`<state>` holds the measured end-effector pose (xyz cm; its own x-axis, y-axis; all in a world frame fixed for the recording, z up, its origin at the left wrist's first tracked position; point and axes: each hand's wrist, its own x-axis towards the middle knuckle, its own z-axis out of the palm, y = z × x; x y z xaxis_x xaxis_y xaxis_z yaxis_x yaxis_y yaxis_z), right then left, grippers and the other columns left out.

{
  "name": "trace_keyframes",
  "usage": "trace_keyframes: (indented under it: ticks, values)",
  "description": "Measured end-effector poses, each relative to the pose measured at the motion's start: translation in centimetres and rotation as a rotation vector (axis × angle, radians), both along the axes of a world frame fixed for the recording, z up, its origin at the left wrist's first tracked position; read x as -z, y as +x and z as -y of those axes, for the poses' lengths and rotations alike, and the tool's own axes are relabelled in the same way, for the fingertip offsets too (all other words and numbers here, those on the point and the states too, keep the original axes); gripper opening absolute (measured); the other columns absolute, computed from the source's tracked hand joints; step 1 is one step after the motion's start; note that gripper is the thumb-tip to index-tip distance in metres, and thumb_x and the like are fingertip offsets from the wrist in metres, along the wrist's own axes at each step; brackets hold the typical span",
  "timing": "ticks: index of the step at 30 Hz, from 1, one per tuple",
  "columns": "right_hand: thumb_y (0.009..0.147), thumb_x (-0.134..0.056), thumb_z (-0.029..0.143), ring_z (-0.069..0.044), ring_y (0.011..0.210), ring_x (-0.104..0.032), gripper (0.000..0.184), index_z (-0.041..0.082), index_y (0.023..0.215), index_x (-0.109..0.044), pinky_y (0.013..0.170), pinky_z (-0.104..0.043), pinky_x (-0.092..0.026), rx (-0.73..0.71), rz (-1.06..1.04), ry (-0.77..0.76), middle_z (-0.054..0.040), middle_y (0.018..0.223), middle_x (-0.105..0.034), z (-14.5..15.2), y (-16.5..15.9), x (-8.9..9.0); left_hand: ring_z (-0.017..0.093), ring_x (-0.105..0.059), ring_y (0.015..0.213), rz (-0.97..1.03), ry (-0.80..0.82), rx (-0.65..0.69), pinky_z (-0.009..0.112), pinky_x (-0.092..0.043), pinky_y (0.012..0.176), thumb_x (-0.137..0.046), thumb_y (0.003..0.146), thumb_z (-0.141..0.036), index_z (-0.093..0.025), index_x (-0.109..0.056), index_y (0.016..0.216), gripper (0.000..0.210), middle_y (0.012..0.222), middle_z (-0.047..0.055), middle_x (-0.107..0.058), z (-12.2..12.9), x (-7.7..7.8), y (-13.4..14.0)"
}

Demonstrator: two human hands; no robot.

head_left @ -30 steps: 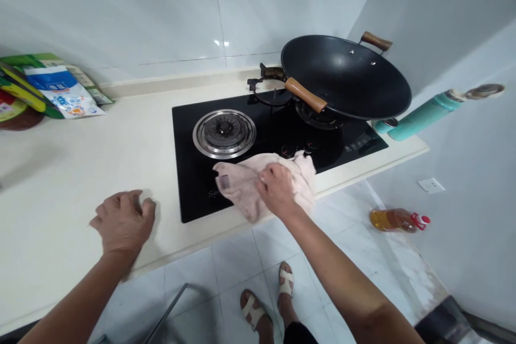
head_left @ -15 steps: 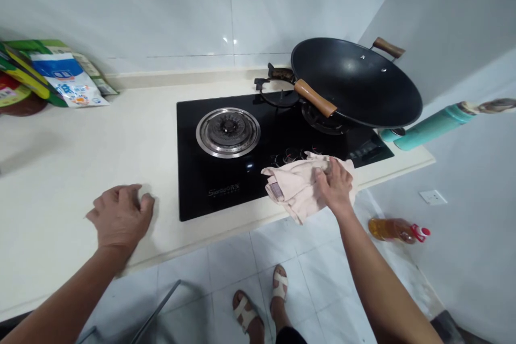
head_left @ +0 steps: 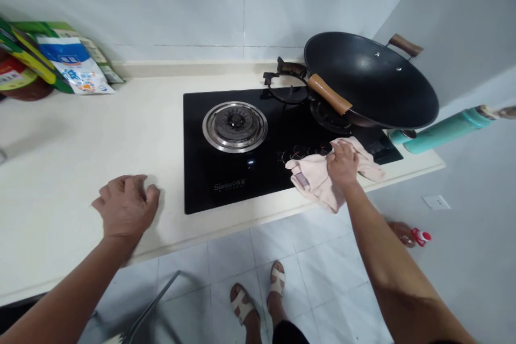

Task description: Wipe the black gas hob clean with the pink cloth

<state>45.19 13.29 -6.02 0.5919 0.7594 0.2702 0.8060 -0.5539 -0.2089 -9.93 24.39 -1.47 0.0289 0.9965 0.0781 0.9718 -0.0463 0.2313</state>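
Observation:
My right hand presses a pale pink cloth against the front right part of the black gas cooktop, by the control knobs. Part of the cloth hangs over the cooktop's front edge onto the counter, and a small grey label shows at its left corner. On the pale counter, left of the cooktop, rests my left hand. Its fingers are loosely bent, the thumb stands apart, and nothing is in it.
A black wok with wooden handles sits over the right burner, tilted. Left of it stands a loose pan support; the left burner is bare. Turquoise cylinders stand at the right wall, food packets at far left. A bottle lies below.
My right hand has moved right and slightly back with the cloth, which now spreads further right over the cooktop. My left hand stays on the counter. The view has shifted a little.

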Motion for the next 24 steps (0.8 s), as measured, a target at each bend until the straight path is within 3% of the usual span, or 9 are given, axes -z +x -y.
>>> trace_keyframes:
  ticks: [3, 7, 12, 15, 19, 24]
  values:
    - [0.098, -0.039, 0.026, -0.038, 0.152, -0.045, 0.056, 0.010, 0.145, -0.064, 0.123, -0.065, -0.035, -0.043, 0.038, 0.082, -0.0246, 0.156, -0.058, 2.0, -4.7, 0.7, 0.049, -0.042, 0.144, -0.021, -0.024, 0.000, 0.073, -0.033, 0.110, -0.035, 0.095, -0.054, -0.014, -0.065, 0.137, 0.066, 0.149, 0.027, -0.052, 0.0, 0.1, -0.1]
    - [0.092, -0.049, 0.028, -0.038, 0.146, -0.053, 0.051, 0.014, 0.137, -0.068, 0.123, -0.063, -0.039, -0.211, -0.071, 0.183, -0.0224, 0.149, -0.064, 3.8, -9.3, 0.5, 0.045, -0.043, 0.139, -0.088, -0.035, -0.034, 0.069, -0.036, 0.113, -0.034, 0.097, -0.048, -0.010, -0.064, 0.136, 0.062, 0.148, 0.028, -0.053, -0.1, 0.1, 0.2]
    - [0.096, -0.052, 0.039, -0.030, 0.133, -0.066, 0.057, 0.024, 0.150, -0.055, 0.113, -0.052, -0.054, -0.232, -0.523, 0.259, -0.0152, 0.145, -0.069, 1.4, -8.6, -0.8, 0.044, -0.043, 0.137, -0.121, -0.050, -0.031, 0.067, -0.038, 0.113, -0.034, 0.098, -0.047, -0.011, -0.063, 0.137, 0.060, 0.148, 0.027, -0.053, -0.1, -0.1, 0.3]
    - [0.101, -0.048, 0.043, -0.027, 0.134, -0.066, 0.053, 0.025, 0.150, -0.053, 0.114, -0.052, -0.055, -0.210, -0.666, 0.307, -0.0151, 0.147, -0.068, -1.4, -8.1, -1.0, 0.044, -0.042, 0.139, -0.131, -0.065, -0.033, 0.066, -0.037, 0.114, -0.032, 0.099, -0.047, -0.009, -0.062, 0.139, 0.062, 0.149, 0.027, -0.051, -0.1, -0.3, 0.4]
    - [0.102, -0.047, 0.042, -0.030, 0.135, -0.064, 0.050, 0.019, 0.146, -0.056, 0.119, -0.054, -0.050, -0.220, -0.570, 0.296, -0.0180, 0.145, -0.069, -3.5, -8.5, -1.0, 0.045, -0.041, 0.142, -0.137, -0.093, -0.037, 0.066, -0.036, 0.116, -0.030, 0.099, -0.049, -0.010, -0.061, 0.140, 0.064, 0.150, 0.026, -0.051, -0.3, -0.6, 0.6]
    - [0.101, -0.043, 0.031, -0.032, 0.137, -0.060, 0.051, 0.012, 0.148, -0.056, 0.121, -0.055, -0.045, -0.319, -0.314, 0.282, -0.0222, 0.147, -0.064, -2.5, -9.8, -0.6, 0.046, -0.041, 0.145, -0.120, -0.064, -0.029, 0.067, -0.035, 0.118, -0.029, 0.101, -0.045, -0.009, -0.061, 0.140, 0.063, 0.151, 0.029, -0.051, 0.0, -0.9, 0.8]
